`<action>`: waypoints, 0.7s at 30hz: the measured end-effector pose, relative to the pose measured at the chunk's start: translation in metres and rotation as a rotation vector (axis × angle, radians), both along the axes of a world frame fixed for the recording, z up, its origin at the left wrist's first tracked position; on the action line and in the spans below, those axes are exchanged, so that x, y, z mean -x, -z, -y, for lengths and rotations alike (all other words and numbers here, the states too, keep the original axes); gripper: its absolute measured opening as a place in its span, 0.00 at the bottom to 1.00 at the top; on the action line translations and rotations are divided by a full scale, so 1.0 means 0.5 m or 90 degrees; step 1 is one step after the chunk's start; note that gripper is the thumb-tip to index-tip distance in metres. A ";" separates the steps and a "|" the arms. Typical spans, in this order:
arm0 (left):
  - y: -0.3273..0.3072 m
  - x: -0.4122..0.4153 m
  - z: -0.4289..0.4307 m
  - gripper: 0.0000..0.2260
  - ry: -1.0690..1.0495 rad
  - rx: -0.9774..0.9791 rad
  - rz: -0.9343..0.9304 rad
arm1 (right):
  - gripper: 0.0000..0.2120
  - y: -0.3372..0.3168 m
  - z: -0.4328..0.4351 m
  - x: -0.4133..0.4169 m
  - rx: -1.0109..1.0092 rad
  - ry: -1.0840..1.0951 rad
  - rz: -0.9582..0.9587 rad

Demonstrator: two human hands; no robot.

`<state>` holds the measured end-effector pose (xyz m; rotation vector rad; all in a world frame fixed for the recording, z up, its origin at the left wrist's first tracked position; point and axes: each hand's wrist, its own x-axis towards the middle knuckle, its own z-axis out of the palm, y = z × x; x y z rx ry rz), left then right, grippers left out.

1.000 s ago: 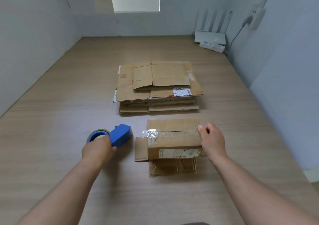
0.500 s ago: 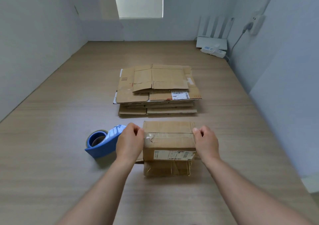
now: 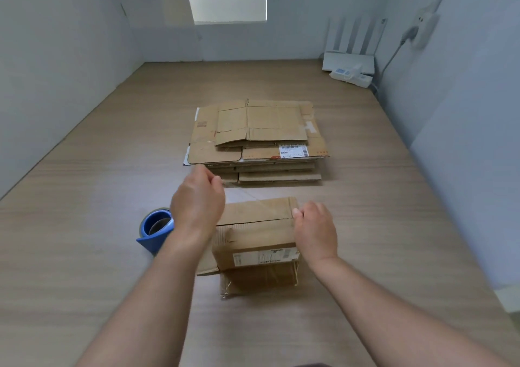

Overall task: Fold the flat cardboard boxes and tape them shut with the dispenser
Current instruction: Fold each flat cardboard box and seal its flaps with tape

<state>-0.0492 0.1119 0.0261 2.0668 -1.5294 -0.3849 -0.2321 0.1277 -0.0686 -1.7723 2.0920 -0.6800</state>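
A small folded cardboard box (image 3: 261,243) with a white label stands on the wooden floor in front of me. My right hand (image 3: 315,229) grips its right top edge with curled fingers. My left hand (image 3: 197,203) is lifted above the box's left end, thumb and fingers pinched on a faint strip of clear tape (image 3: 270,206) that runs back across the box top. Torn cardboard shows on the top near the left end. The blue tape dispenser (image 3: 154,231) lies on the floor to the left, partly behind my left wrist. A stack of flat cardboard boxes (image 3: 256,139) lies further back.
White walls close in on the left and the right. A white router (image 3: 349,60) and a power strip (image 3: 351,75) sit in the far right corner, with a cable running up to a wall socket (image 3: 422,29). Bare wooden floor (image 3: 84,198) surrounds the boxes.
My left hand let go of the dispenser, went to the crumpled tape at the box's left end, then rose up and away with it. My right hand stayed at the right edge.
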 end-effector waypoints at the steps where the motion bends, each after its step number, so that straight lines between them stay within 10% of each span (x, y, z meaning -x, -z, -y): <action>1: 0.003 -0.021 0.004 0.06 -0.010 -0.039 -0.013 | 0.11 0.000 0.002 0.001 0.001 0.001 -0.002; 21: 0.149 -0.060 -0.081 0.07 -0.116 -0.064 -0.405 | 0.16 0.006 -0.008 0.001 -0.024 0.103 0.229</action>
